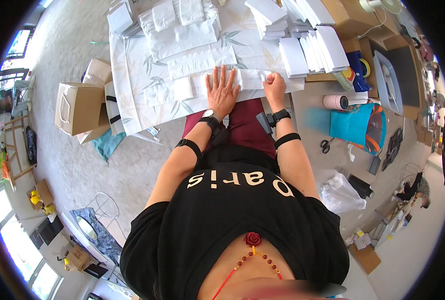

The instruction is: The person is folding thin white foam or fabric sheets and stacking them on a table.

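Pressing white packaging (252, 80) — left hand (222, 94) splayed, right hand (275, 89) pinching its end

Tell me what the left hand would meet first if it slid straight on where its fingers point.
The left hand would likely meet the pale plastic strip just ahead, which its fingertips already seem to overlap; exact contact is hard to judge from above.
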